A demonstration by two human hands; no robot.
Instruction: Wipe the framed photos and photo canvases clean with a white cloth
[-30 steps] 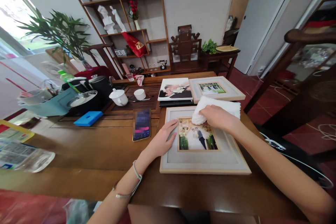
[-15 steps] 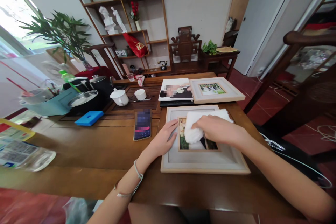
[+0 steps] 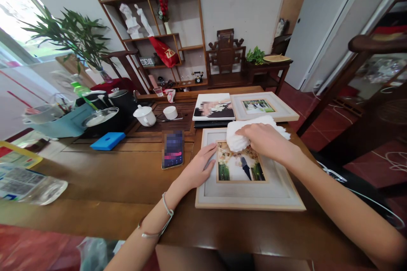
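A light wooden picture frame point(image 3: 248, 203) with a white mat lies flat on the dark wooden table, close to its near edge. In its middle is a small photo point(image 3: 240, 167) of a dark-suited figure among greenery. My right hand point(image 3: 265, 137) grips a folded white cloth point(image 3: 238, 139), which lies over the upper part of the frame and the photo's top edge. My left hand point(image 3: 203, 165) rests flat on the frame's left side, fingers stretched towards the photo's corner.
Behind lie another framed photo point(image 3: 275, 112) and a photo panel point(image 3: 213, 106). A phone point(image 3: 172, 149), a blue block point(image 3: 108, 141), a white lidded teapot point(image 3: 144, 116), a white cup point(image 3: 170, 113) and a clear bottle point(image 3: 34, 184) stand or lie leftward. A wooden chair point(image 3: 359, 106) is at right.
My right hand has slid the white cloth up and away from me, from the photo's middle to its top edge, uncovering more of the photo. My left hand has stayed in place.
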